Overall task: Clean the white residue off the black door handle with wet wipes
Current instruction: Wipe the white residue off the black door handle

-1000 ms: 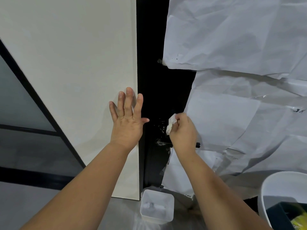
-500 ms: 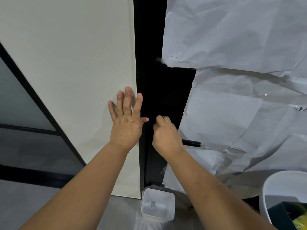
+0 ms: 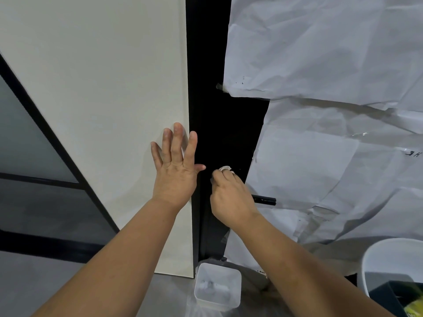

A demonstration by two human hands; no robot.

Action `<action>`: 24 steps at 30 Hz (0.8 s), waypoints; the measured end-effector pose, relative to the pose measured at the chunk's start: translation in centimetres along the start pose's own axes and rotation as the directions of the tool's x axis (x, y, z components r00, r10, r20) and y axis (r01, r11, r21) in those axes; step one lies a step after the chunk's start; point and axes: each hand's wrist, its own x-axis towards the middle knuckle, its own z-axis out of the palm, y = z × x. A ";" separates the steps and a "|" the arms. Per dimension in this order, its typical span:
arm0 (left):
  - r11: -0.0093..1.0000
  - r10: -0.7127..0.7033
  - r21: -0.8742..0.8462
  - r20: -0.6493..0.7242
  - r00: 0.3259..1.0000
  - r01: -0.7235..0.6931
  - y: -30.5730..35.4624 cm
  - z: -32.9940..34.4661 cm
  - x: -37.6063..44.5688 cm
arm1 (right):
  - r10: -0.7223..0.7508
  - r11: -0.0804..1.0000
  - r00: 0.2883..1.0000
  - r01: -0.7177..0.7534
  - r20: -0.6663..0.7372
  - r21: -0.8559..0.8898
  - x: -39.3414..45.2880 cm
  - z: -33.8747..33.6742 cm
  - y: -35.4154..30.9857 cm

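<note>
— Head view first: what do we have in front of us?

— We see our left hand laid flat with its fingers straight and spread, pressed against the cream wall panel right at its edge, the thumb reaching over the black door.

— And our other hand?

— Our right hand has its fingers curled round a crumpled white wet wipe, which peeks out above the knuckles and is held against the black door surface.

— Where is the black door handle?

— Its lever sticks out to the right from behind our right hand, level and dark, its free end lying over the white paper sheets taped across the door. Our hand covers the inner end of the handle, so we cannot tell whether the wipe touches the handle itself or only the door just above it.

— Can we see any residue?

— A few pale specks show on the black surface just beside the wipe; more than that we cannot make out.

— What lies lower down?

— On the floor at the foot of the door stands a small white square container with something pale inside. At the lower right corner we see the rim of a white bucket with a dark box in it.
</note>
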 end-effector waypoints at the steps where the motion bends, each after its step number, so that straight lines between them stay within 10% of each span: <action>1: 1.000 0.000 -0.001 -0.001 1.000 0.000 0.0 0.0 0.0 | 0.005 1.000 1.000 -0.005 0.004 0.006 -0.2 0.2 0.1; 16: 1.000 -0.004 0.001 0.018 1.000 0.004 0.0 -0.3 0.0 | 0.096 0.988 0.995 -0.093 -0.020 0.122 -0.3 -0.5 1.1; 24: 1.000 -0.018 -0.014 0.026 0.999 0.018 0.3 -0.5 0.0 | 0.411 0.786 0.902 -0.424 0.132 0.451 -0.9 -1.2 2.9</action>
